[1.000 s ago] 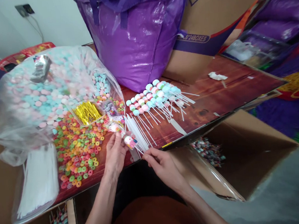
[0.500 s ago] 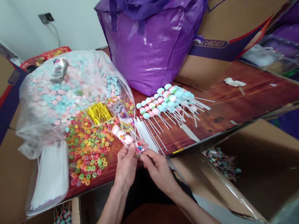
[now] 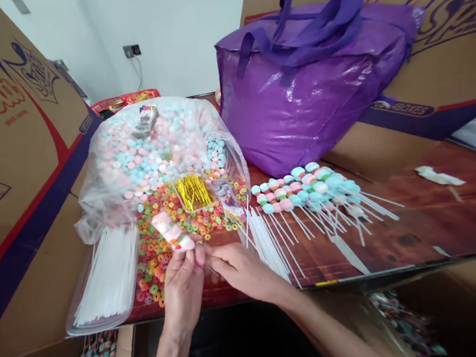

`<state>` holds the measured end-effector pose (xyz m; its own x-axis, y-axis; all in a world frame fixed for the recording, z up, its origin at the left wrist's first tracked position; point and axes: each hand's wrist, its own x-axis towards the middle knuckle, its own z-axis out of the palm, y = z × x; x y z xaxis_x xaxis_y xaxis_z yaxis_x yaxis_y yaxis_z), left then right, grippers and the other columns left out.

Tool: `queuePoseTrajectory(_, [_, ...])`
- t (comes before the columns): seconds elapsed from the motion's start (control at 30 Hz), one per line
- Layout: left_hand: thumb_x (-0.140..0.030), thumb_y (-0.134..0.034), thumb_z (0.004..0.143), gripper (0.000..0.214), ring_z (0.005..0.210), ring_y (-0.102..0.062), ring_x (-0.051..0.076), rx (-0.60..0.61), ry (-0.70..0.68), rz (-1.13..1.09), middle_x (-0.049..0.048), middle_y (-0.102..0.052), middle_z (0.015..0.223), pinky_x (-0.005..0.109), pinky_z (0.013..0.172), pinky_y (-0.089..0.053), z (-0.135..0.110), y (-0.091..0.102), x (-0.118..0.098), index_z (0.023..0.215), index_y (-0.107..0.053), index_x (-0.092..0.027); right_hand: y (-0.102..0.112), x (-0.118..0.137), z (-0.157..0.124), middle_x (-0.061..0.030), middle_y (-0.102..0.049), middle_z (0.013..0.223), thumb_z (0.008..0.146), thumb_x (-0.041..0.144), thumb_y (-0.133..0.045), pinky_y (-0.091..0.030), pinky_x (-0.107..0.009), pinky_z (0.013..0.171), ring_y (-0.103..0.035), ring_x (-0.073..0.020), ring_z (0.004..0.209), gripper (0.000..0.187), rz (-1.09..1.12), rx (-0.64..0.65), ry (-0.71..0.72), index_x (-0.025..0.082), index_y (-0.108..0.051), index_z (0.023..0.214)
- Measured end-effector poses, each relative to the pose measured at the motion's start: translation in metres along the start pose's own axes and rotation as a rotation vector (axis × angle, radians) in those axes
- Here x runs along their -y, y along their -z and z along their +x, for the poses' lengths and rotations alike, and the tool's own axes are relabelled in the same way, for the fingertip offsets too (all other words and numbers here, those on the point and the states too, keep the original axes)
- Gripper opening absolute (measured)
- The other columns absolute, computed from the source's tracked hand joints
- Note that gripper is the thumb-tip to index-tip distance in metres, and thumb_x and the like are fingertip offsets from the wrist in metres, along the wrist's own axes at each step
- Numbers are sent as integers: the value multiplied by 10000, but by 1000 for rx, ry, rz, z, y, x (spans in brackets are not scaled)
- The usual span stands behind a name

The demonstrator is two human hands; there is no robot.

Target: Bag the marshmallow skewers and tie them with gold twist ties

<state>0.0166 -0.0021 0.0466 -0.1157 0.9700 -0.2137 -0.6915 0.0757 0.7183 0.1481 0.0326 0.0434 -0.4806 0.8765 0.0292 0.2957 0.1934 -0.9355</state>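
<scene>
Both hands (image 3: 184, 282), close together, pinch the marshmallow skewer (image 3: 170, 231) by its lower end — near the gummy rings (image 3: 152, 257).

- Left hand (image 3: 184, 282): held nearly upright, thumb and fingertips drawn together in a pinch.
- Right hand (image 3: 240, 268): lies flatter, pointing left, fingers curled, tips meeting the left ones (the exact contact is hard to make out).
- Left forearm (image 3: 170, 350): bare, rising steeply, leaning slightly right.
- Right forearm (image 3: 314, 317): bare, slanting up from lower right, wrist fairly straight.
</scene>
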Motion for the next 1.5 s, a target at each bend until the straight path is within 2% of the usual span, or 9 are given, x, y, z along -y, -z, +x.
queuePoseTrajectory(0.1, [-280, -800, 746, 211, 593, -400, 86, -138, -99, -22, -45, -392, 638, 218, 577, -411, 8, 14, -9, 855, -660, -166, 22, 3, 43, 9, -550, 601, 896, 122, -540, -319, -266, 576, -493, -136, 576, 287, -473, -146, 151, 192, -582, 622])
queuePoseTrajectory(0.17, [-261, -791, 747, 210, 554, -327, 69, -196, -53, 17, -56, -349, 635, 191, 508, -331, 11, 21, -9, 866, -654, -156, 33, -1, 80, -26, -596, 729, 887, 83, -543, -324, -285, 616, -522, -166, 676, 230, -647, -254, 218, 199, -660, 727])
queuePoseTrajectory(0.3, [-288, -758, 741, 211, 552, -299, 75, -176, 112, -28, -45, -356, 650, 206, 492, -302, 13, 29, -9, 791, -606, -150, 42, -18, 143, -47, -585, 787, 863, 12, -515, -330, -306, 663, -505, -198, 771, 273, -862, -102, 379, 197, -693, 770])
queuePoseTrajectory(0.4, [-302, -749, 730, 261, 573, -332, 87, -130, 183, -114, -25, -396, 663, 230, 521, -343, 14, 32, -10, 704, -529, -164, 44, -32, 162, -34, -567, 798, 896, 33, -498, -317, -303, 679, -470, -197, 789, 269, -933, -5, 455, 199, -654, 753])
queuePoseTrajectory(0.6, [-263, -765, 778, 295, 569, -316, 73, -123, 136, -74, -30, -404, 660, 201, 510, -310, 16, 35, -5, 700, -499, -160, 49, -41, 161, -49, -547, 838, 886, -25, -431, -298, -299, 661, -419, -190, 733, 250, -881, 3, 468, 173, -578, 842])
queuePoseTrajectory(0.8, [-266, -832, 718, 332, 558, -304, 60, -154, 79, -74, -41, -405, 648, 179, 494, -287, 16, 36, -1, 702, -519, -157, 56, -40, 165, -35, -604, 886, 883, -28, -467, -313, -278, 675, -501, -186, 817, 289, -908, 106, 527, 190, -656, 868])
queuePoseTrajectory(0.97, [-267, -837, 714, 322, 554, -330, 58, -169, 35, -37, -36, -455, 665, 170, 491, -309, 18, 35, 2, 739, -532, -167, 58, -39, 169, -29, -629, 849, 905, 15, -486, -301, -274, 659, -514, -176, 775, 257, -955, 109, 554, 191, -659, 833])
queuePoseTrajectory(1.27, [-300, -807, 758, 263, 519, -345, 31, -154, -31, 8, -32, -544, 709, 151, 490, -323, 20, 39, 3, 783, -584, -164, 61, -38, 165, -7, -633, 766, 945, 90, -454, -282, -261, 629, -523, -168, 684, 241, -781, -69, 403, 216, -630, 839])
queuePoseTrajectory(1.5, [-312, -856, 667, 361, 505, -342, 15, -229, -12, 14, -26, -554, 699, 142, 475, -281, 24, 34, 1, 819, -573, -148, 52, -29, 163, -52, -644, 796, 920, 110, -421, -356, -276, 640, -560, -196, 703, 194, -529, -370, 272, 175, -599, 962])
